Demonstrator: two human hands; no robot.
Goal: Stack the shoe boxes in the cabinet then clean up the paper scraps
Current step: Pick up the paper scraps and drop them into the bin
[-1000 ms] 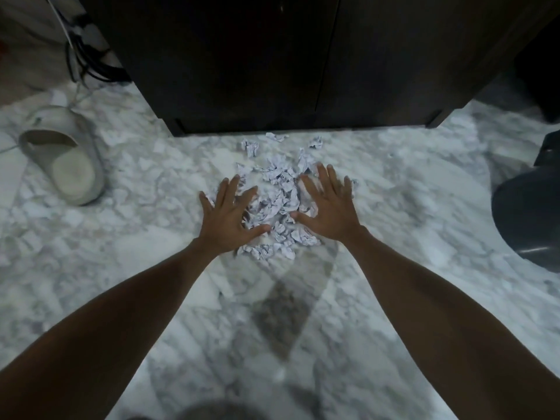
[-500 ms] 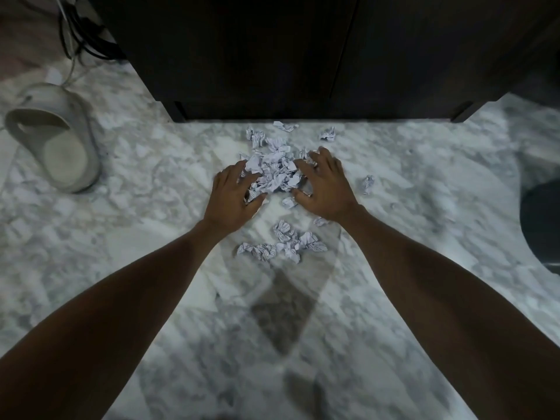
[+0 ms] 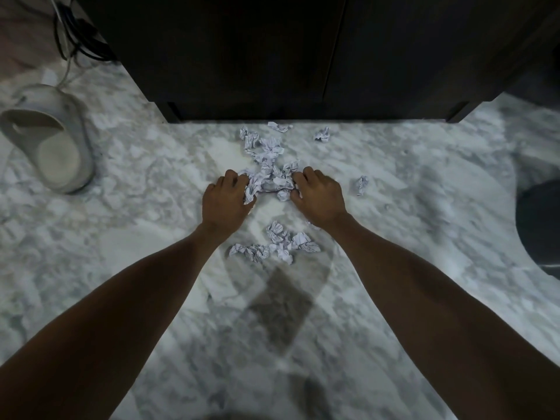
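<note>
Both hands (image 3: 272, 198) around paper scraps (image 3: 272, 180)

The paper scraps (image 3: 271, 177) lie on the floor (image 3: 424, 237) between the left hand (image 3: 225, 201) and right hand (image 3: 318, 198); more scraps lie behind the hands. The cabinet (image 3: 272, 56) stands beyond them, a slipper (image 3: 51, 140) far left.

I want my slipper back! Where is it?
In the head view, the slipper lies on the marble floor at the far left, just below the cables and left of the dark cabinet.
</note>
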